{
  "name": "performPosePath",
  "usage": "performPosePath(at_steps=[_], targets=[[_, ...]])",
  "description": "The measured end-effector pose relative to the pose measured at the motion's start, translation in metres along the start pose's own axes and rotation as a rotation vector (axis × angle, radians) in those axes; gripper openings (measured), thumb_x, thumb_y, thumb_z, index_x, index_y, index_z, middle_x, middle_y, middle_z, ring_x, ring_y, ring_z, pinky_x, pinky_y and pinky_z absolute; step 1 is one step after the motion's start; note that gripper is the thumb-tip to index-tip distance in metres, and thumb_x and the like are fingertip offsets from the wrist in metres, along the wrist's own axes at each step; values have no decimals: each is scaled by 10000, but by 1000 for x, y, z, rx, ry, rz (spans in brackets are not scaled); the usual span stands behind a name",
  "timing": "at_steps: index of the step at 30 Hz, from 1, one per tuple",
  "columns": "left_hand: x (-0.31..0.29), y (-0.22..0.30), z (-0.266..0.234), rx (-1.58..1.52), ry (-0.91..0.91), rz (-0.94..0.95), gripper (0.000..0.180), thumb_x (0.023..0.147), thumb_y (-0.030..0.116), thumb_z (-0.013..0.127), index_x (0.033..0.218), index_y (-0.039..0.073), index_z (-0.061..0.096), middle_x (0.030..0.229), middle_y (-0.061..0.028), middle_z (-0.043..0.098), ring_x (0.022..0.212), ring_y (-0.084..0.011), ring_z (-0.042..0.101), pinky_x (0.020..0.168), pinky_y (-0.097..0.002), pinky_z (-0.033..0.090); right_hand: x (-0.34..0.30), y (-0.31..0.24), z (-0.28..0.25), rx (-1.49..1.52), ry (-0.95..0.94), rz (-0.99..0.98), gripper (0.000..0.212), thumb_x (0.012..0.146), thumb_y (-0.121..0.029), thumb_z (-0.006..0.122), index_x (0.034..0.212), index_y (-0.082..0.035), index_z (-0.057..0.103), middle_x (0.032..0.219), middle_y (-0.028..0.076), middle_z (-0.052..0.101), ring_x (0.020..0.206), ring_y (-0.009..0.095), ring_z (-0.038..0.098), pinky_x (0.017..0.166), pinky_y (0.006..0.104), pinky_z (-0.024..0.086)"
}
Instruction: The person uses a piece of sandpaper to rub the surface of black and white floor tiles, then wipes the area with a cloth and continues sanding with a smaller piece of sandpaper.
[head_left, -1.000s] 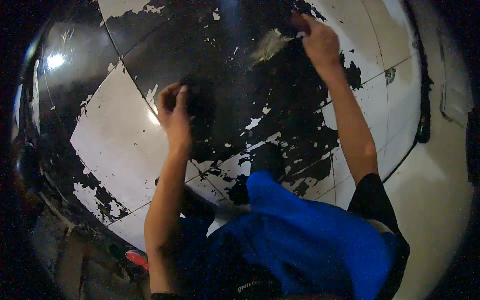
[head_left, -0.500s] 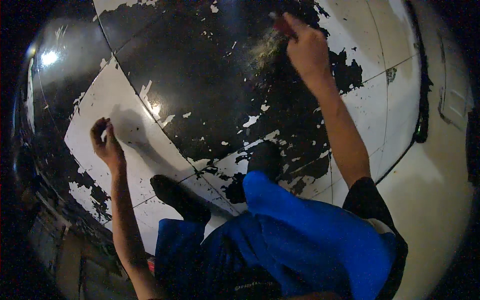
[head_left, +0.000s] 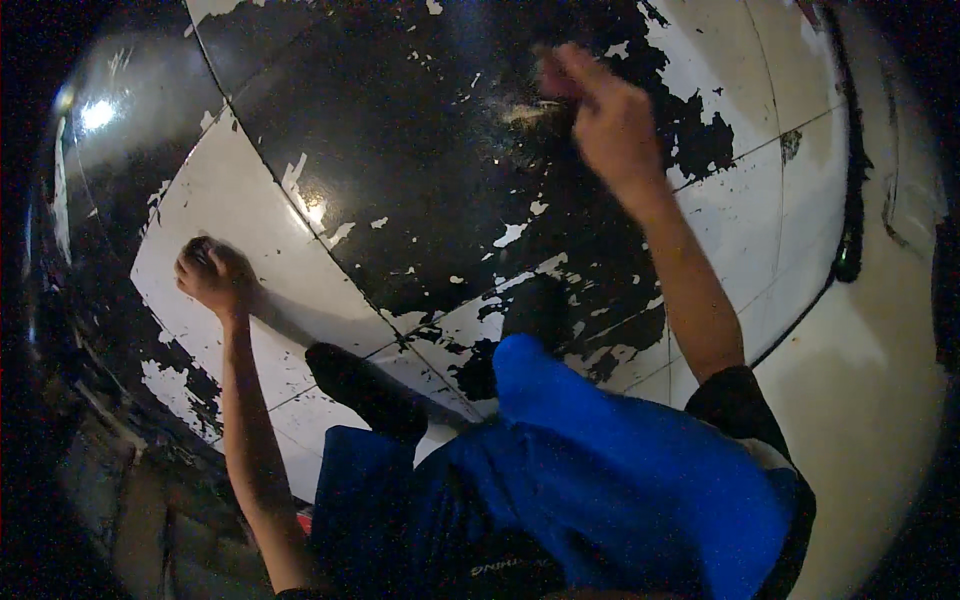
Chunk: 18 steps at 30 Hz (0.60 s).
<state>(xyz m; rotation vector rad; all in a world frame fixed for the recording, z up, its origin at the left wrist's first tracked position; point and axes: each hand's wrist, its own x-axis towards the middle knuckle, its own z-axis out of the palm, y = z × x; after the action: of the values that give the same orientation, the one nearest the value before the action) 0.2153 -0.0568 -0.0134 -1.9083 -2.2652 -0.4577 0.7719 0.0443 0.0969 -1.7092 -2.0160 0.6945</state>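
Observation:
My right hand (head_left: pixel 620 130) is closed, blurred by motion, over the black part of the tiled floor at the upper right. It grips a small dark red thing (head_left: pixel 558 75) whose kind is smeared out. Just below that lies a pale yellowish smudge (head_left: pixel 530 113) on the black coating (head_left: pixel 400 200). My left hand (head_left: pixel 218 280) is down on a white tile (head_left: pixel 220 180), its fingers curled round something dark (head_left: pixel 200 250) that I cannot make out. Ragged black patches and white flecks show where the coating is broken.
My feet in dark socks (head_left: pixel 365 390) and my blue-clad legs (head_left: pixel 600 430) take up the lower middle. A black strip (head_left: pixel 850 200) runs down the right, beside a cream surface (head_left: pixel 860 370). Dark objects crowd the lower left (head_left: pixel 140 510).
My left hand has come down onto the white tile, its fingers curling closer. My right hand has shifted slightly down with the dark red thing, and the yellowish smudge looks smaller.

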Motion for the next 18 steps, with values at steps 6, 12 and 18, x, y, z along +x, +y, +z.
performPosePath(at_steps=[6, 12, 18], targets=[[4, 27, -1, 21, 11, -72, 312, 877, 200, 562, 1140, 39, 613, 1144, -156, 627, 1147, -367, 523, 1026, -515, 351, -6, 23, 54, -278, 53, 123, 475, 835, 30, 551, 1308, 43, 587, 1232, 239, 665, 1050, 430, 678, 1008, 453, 535], [2, 28, -5, 41, 3, -35, 299, 873, 192, 558, 1126, 44, 617, 1138, -171, 625, 1145, -372, 523, 1030, -518, 350, -31, -39, 90, -29, 168, -86, 530, 806, 52, 549, 1334, 3, 573, 1216, 278, 650, 1089, 438, 654, 976, 486, 532], [6, 23, 5, 72, 8, -66, 321, 900, 267, 570, 1126, 46, 625, 1123, -161, 624, 1136, -376, 530, 1008, -516, 361, 25, 46, 5, -268, 299, 85, 453, 825, 38, 556, 1264, -20, 652, 1114, 212, 700, 994, 423, 675, 925, 462, 553]])
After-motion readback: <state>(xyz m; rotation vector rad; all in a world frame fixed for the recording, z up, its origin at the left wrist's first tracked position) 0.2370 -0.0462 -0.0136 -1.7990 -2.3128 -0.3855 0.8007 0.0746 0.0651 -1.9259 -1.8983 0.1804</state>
